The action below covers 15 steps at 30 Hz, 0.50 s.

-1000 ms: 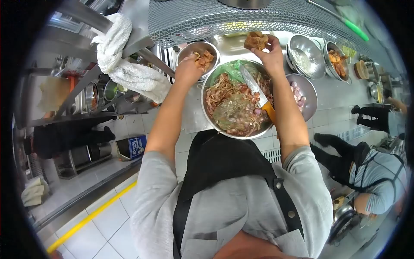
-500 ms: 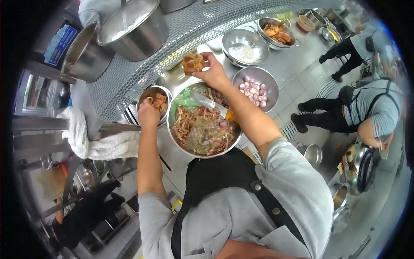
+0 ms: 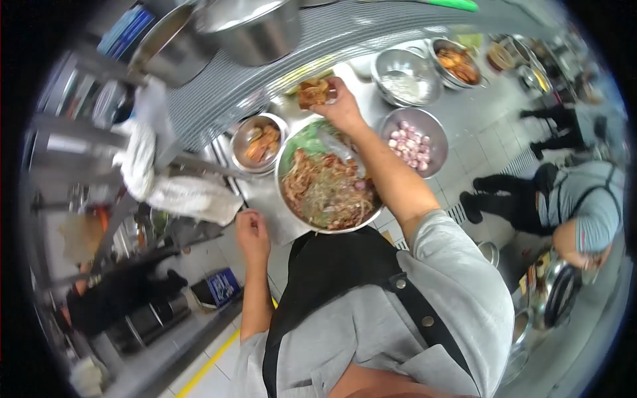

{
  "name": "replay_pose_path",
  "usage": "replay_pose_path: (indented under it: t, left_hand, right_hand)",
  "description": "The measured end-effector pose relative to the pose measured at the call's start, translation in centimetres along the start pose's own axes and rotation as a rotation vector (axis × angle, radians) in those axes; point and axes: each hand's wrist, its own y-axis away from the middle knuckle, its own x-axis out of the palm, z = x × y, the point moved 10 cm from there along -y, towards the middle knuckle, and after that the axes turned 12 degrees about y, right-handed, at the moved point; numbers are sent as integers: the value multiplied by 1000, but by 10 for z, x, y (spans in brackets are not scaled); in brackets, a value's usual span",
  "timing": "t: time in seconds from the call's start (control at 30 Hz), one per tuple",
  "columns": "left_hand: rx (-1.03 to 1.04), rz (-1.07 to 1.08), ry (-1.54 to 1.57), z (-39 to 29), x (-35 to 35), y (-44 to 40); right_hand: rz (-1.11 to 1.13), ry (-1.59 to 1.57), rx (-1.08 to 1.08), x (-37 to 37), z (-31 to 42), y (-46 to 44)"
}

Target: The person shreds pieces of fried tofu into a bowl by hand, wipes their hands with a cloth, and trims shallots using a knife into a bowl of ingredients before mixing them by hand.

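My right hand (image 3: pixel 343 108) grips a golden-brown block of food (image 3: pixel 313 93), exact kind unclear, above the far edge of the large metal bowl. That large bowl (image 3: pixel 286 199) holds shredded brown food (image 3: pixel 317 179), a green plastic bag (image 3: pixel 306 142) and a clear-bladed utensil partly hidden by my right forearm. On its left stands a smaller metal bowl (image 3: pixel 237 161) with brown food chunks (image 3: pixel 263 144). My left hand (image 3: pixel 253 232) hangs low beside a white towel (image 3: pixel 199 198), fingers loosely curled and apart, with nothing visible in them.
Peeled shallots fill a bowl (image 3: pixel 438 142) on the right. Beyond it are a bowl of white powder (image 3: pixel 406 86) and a bowl of fried food (image 3: pixel 456 65). Large pots (image 3: pixel 259 36) stand on a ridged metal shelf (image 3: pixel 199 109). A co-worker (image 3: pixel 564 199) stands at right.
My left hand has left the small bowl and come down towards me, next to the towel. My right hand still holds the brown block. The whole view has shifted slightly.
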Motion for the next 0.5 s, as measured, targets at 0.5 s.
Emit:
replay_pose_path:
  t: [0.5]
  left_hand:
    - [-279,14,-34,54,-20,97]
  right_hand:
    - [340,487,-118,168,62,7]
